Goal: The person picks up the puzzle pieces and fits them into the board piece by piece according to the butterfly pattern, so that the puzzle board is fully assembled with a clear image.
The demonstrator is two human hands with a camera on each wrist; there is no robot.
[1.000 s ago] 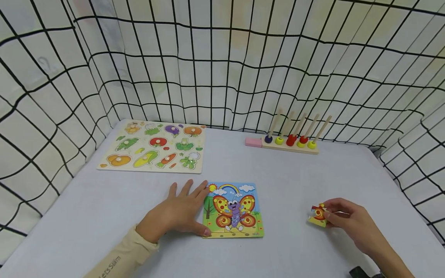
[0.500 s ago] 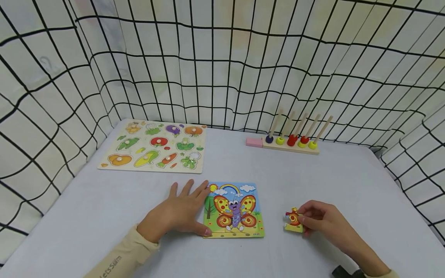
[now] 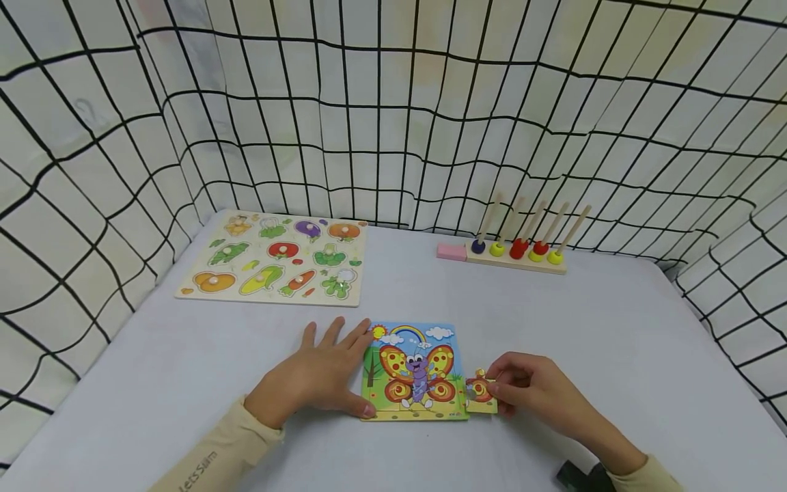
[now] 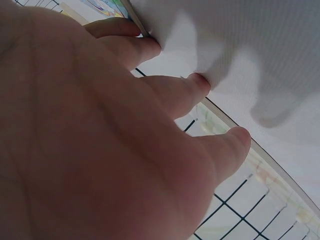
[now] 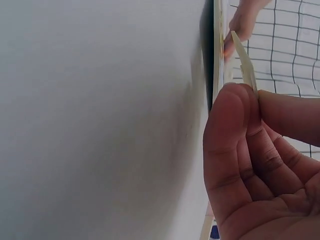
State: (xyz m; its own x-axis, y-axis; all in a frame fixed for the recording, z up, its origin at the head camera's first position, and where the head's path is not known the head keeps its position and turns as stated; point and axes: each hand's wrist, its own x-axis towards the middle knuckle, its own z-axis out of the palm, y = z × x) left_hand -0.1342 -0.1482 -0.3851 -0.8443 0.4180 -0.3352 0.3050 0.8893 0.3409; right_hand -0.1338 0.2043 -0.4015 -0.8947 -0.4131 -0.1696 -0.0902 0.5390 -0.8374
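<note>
A square butterfly jigsaw puzzle board (image 3: 418,372) lies flat on the table in the head view, its picture showing sun, rainbow and clouds. My left hand (image 3: 316,379) rests at its left edge with fingers spread, the thumb on the lower left corner. Between thumb and fingertips my right hand (image 3: 535,389) pinches a jigsaw puzzle piece (image 3: 480,393) printed with a red and yellow wing. That piece is at the board's lower right edge. In the right wrist view the same puzzle piece (image 5: 246,62) shows edge-on, held above the table.
A pale wooden vegetable peg puzzle (image 3: 273,260) lies at the back left. A wooden peg stand (image 3: 516,261) with coloured beads and a pink end (image 3: 451,252) stands at the back right. Black netting (image 3: 375,123) rises behind the white table (image 3: 615,342).
My right hand has moved left across the table with the puzzle piece, from well right of the board to its right edge. The left hand has stayed in place.
</note>
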